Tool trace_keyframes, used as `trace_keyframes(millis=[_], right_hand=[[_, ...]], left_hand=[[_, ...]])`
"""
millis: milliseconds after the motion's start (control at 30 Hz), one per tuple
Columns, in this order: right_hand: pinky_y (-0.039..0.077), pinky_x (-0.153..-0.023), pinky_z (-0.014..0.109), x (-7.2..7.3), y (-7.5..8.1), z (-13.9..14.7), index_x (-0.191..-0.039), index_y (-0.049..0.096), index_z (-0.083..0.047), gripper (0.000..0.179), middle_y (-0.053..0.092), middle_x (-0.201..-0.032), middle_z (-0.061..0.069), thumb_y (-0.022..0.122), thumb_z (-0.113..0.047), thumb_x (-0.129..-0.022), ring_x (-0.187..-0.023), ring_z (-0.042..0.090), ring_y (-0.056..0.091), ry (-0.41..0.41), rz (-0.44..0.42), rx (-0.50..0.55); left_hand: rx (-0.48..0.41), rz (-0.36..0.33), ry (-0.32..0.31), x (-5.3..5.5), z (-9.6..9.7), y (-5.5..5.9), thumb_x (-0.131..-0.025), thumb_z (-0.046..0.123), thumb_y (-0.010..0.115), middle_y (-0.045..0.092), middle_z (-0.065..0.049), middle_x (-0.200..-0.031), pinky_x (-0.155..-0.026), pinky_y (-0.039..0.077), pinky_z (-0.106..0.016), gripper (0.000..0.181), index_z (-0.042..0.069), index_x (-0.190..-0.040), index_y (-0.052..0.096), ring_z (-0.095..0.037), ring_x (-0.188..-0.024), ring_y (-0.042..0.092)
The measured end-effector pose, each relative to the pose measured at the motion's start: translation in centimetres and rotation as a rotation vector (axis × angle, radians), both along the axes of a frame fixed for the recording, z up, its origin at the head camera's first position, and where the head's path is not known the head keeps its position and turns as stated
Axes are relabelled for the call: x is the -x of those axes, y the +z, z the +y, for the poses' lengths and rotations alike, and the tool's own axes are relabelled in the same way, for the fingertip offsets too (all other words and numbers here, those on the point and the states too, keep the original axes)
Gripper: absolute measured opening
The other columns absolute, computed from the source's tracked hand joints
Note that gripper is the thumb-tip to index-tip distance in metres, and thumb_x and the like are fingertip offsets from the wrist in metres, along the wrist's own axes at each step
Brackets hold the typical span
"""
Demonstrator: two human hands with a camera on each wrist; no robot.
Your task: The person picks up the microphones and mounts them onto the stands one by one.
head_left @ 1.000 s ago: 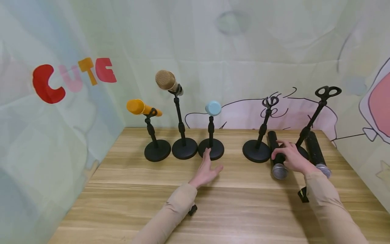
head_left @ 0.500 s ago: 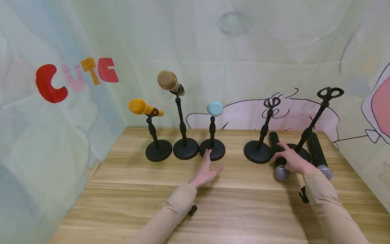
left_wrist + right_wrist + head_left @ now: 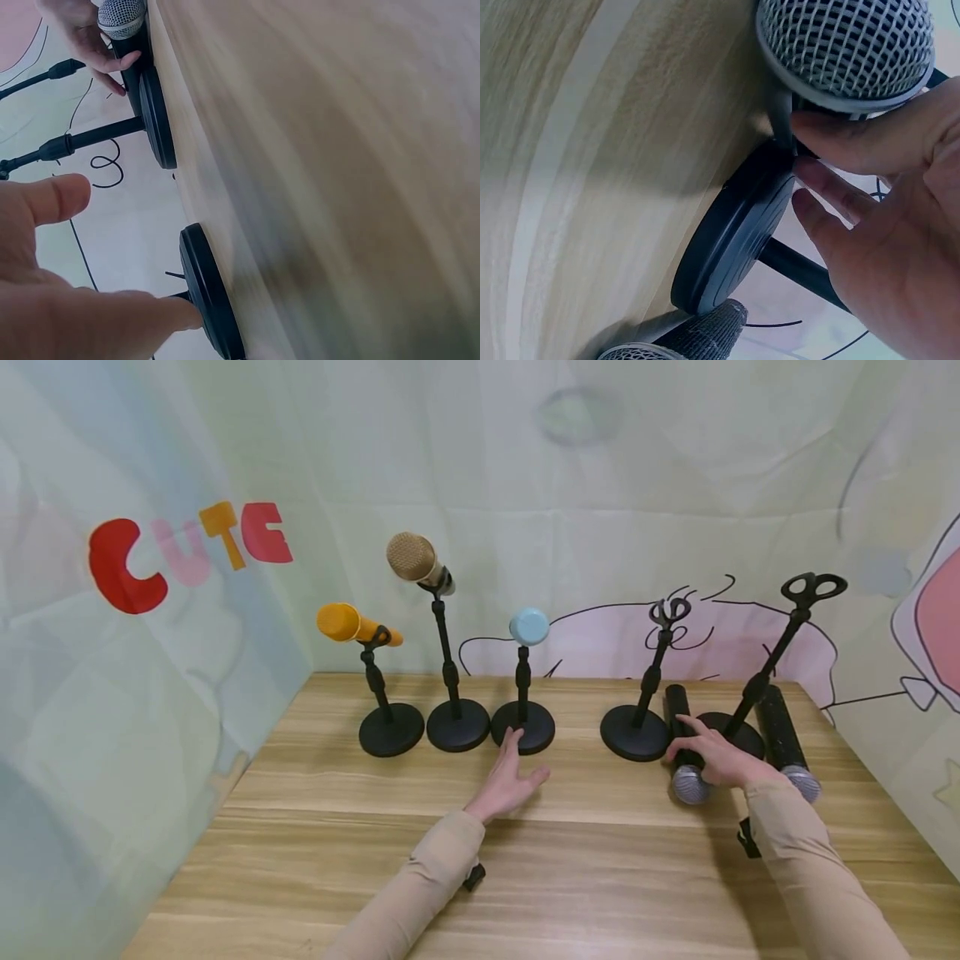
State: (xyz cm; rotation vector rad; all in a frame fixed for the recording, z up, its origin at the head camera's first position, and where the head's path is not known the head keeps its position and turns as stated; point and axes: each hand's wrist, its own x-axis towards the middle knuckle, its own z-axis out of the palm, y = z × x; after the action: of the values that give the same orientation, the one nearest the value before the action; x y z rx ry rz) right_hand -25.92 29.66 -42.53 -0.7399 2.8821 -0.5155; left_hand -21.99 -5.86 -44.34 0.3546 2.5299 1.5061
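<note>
My right hand (image 3: 716, 756) grips a black microphone (image 3: 684, 743) with a silver mesh head, which lies on the table between two black stands. In the right wrist view the mesh head (image 3: 847, 52) is close by the thumb. My left hand (image 3: 506, 781) has its fingers extended, the tips right at the round base (image 3: 536, 735) of the stand holding a light blue microphone (image 3: 529, 627). In the left wrist view its thumb (image 3: 64, 199) stands apart from the fingers. The left stand beside the gripped microphone (image 3: 637, 731) and the right one (image 3: 757, 685) have bare clips.
At the left, one stand bears an orange microphone (image 3: 348, 623) and a taller one a gold microphone (image 3: 416, 560). Another black microphone (image 3: 783, 739) lies at the far right of the wooden table (image 3: 585, 877). A printed cloth backdrop (image 3: 480, 460) rises behind the table.
The black microphone's head swings slightly right, then back left with my right hand. My left hand keeps its place; the head view shifts slightly.
</note>
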Motion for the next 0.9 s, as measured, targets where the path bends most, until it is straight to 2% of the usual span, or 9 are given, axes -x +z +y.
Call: trace_keyframes(millis=[233,333,433,533,567,633,700,800,900], right_hand=[[0.032,-0.1,0.077,-0.1,-0.3,0.1,-0.096,0.066,-0.011,0.059,0.034,-0.146,0.041,0.051,0.031,-0.057,-0.133,0.063,0.035,0.048,0.031,0.058],[0.033,-0.101,0.077,0.0,-0.6,0.3,-0.098,0.064,-0.009,0.06,0.033,-0.146,0.04,0.049,0.03,-0.056,-0.134,0.062,0.033,0.061,0.039,0.127],[0.033,-0.103,0.073,0.0,-0.9,0.6,-0.103,0.062,-0.006,0.061,0.032,-0.148,0.039,0.047,0.03,-0.056,-0.137,0.062,0.029,0.063,0.036,0.247],[0.033,-0.117,0.043,-0.2,-1.3,1.1,-0.109,0.06,-0.004,0.063,0.032,-0.148,0.037,0.046,0.029,-0.056,-0.138,0.06,0.027,0.062,0.064,0.356],[0.029,-0.118,0.03,-0.4,-1.4,1.2,-0.111,0.059,-0.004,0.065,0.033,-0.148,0.036,0.045,0.029,-0.057,-0.139,0.059,0.026,0.056,0.075,0.387],[0.02,-0.111,0.01,-0.6,-1.6,1.4,-0.115,0.056,-0.003,0.068,0.034,-0.148,0.036,0.043,0.03,-0.057,-0.142,0.053,0.027,0.039,0.107,0.431],[0.016,-0.103,0.0,-0.9,-1.7,1.5,-0.119,0.052,0.001,0.07,0.035,-0.147,0.037,0.041,0.031,-0.057,-0.144,0.042,0.03,0.02,0.133,0.499],[0.018,-0.101,-0.002,-1.3,-1.5,1.3,-0.126,0.046,0.003,0.072,0.039,-0.145,0.033,0.04,0.032,-0.06,-0.144,0.006,0.032,-0.041,0.159,0.59],[0.022,-0.1,-0.002,-1.5,-1.2,0.9,-0.129,0.044,0.006,0.061,0.048,-0.137,0.013,0.046,0.03,-0.072,-0.127,-0.018,0.032,-0.11,0.212,0.671]], left_hand=[[0.006,-0.02,-0.023,0.0,0.1,0.1,-0.101,0.022,0.058,-0.003,-0.027,-0.167,-0.123,0.019,-0.062,0.075,-0.002,-0.158,0.015,-0.046,-0.155,0.011],[0.01,-0.024,-0.026,0.0,0.1,0.1,-0.101,0.023,0.058,-0.003,-0.027,-0.167,-0.123,0.019,-0.062,0.075,-0.002,-0.158,0.016,-0.046,-0.155,0.011],[0.015,-0.032,-0.026,0.0,0.1,0.0,-0.101,0.023,0.058,-0.003,-0.027,-0.167,-0.123,0.019,-0.061,0.075,-0.002,-0.158,0.016,-0.046,-0.155,0.011],[0.013,-0.037,-0.028,-0.1,0.2,-0.1,-0.101,0.023,0.058,-0.003,-0.027,-0.167,-0.123,0.018,-0.061,0.074,-0.002,-0.158,0.016,-0.046,-0.155,0.011],[0.011,-0.038,-0.029,-0.1,0.2,-0.1,-0.101,0.023,0.058,-0.003,-0.027,-0.167,-0.123,0.018,-0.061,0.074,-0.002,-0.158,0.016,-0.046,-0.155,0.01],[0.009,-0.043,-0.033,-0.1,0.3,-0.1,-0.101,0.023,0.057,-0.004,-0.027,-0.168,-0.124,0.017,-0.06,0.074,-0.002,-0.158,0.016,-0.045,-0.155,0.01],[0.004,-0.047,-0.039,-0.2,0.3,0.0,-0.101,0.023,0.057,-0.004,-0.026,-0.168,-0.124,0.016,-0.06,0.074,-0.002,-0.158,0.016,-0.045,-0.156,0.009],[0.006,-0.052,-0.044,-0.3,0.5,0.1,-0.102,0.024,0.057,-0.004,-0.025,-0.168,-0.124,0.016,-0.06,0.074,-0.001,-0.158,0.016,-0.043,-0.156,0.008],[0.008,-0.053,-0.043,-0.3,0.6,0.2,-0.102,0.024,0.057,-0.004,-0.024,-0.168,-0.125,0.015,-0.059,0.074,-0.001,-0.159,0.016,-0.042,-0.157,0.008]])
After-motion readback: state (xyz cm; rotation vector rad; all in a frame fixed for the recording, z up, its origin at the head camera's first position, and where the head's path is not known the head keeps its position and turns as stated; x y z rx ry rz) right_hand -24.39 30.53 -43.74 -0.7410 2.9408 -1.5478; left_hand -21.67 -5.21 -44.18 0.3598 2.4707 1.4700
